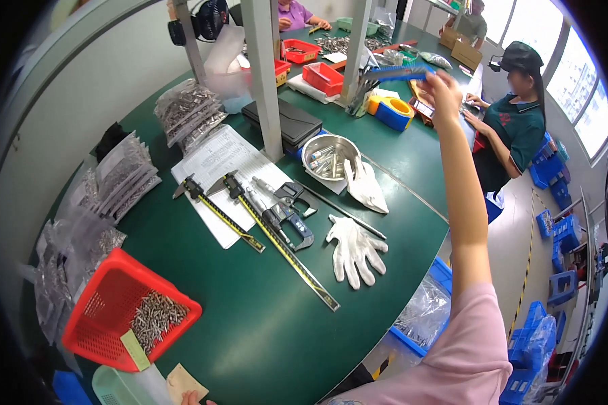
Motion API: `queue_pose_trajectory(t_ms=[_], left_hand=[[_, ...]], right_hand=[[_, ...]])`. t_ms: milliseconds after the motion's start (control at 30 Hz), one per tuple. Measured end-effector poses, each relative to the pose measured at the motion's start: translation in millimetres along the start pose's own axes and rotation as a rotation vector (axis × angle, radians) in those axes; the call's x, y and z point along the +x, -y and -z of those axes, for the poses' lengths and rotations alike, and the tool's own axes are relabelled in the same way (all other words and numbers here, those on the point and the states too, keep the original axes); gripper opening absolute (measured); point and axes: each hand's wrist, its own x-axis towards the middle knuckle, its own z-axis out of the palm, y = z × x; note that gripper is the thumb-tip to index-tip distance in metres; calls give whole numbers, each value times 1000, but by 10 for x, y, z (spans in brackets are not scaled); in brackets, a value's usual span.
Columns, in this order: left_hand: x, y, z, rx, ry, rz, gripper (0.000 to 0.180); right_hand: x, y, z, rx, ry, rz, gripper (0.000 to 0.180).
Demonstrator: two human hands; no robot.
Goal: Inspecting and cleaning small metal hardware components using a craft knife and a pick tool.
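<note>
My right arm, in a pink sleeve, stretches to the far side of the green table. My right hand (442, 96) is closed on the end of a long blue tool (400, 73), held above a container of pens (359, 101); its exact kind is hard to make out. At the bottom edge only the fingertips of my left hand (192, 398) show, closed on a beige paper slip (184, 382). Beside it are a pale green basket (111, 386) and a tilted red basket (98, 317) of small metal pins (157, 320) with a yellow-green label (135, 349).
Calipers (277, 236), micrometers (294, 226) and paper sheets (216, 158) lie mid-table. A white glove (355, 251) and a metal bowl (331, 140) are to their right. Bagged parts (125, 169) line the left. A metal post (262, 81) rises behind. A co-worker (517, 115) stands at right.
</note>
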Motion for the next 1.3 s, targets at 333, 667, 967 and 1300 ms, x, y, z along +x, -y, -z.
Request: queue_pose_trajectory(t_ms=[333,667,967,1300], left_hand=[[-63,-197,24,-40,-370,-285,27],[92,-917,134,-2016,145,122,45],[-171,-658,248,-1784,417,-105,51],[-228,-695,217,-1702,432,-71,55]], right_hand=[[-3389,-43,400,671,533,-933,14],[-5418,664,326,606,1047,-1106,29],[-5466,870,336,357,1619,-756,50],[-5607,729,431,392,1452,-901,47]])
